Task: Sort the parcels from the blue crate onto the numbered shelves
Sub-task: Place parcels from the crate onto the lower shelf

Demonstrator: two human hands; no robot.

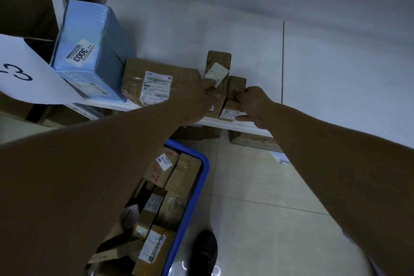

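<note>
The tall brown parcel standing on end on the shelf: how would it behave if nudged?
Standing on its narrow end, the tall parcel would probably tip easily if pushed high; the left hand holds it. Its taped cardboard looks stiff, so it likely keeps shape. The small box beside it might stop a fall rightward.

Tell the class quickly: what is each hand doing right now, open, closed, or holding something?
Left hand: fingers curled on the upright parcel on the shelf.
Right hand: fingers pinching the small parcel beside it.
</note>
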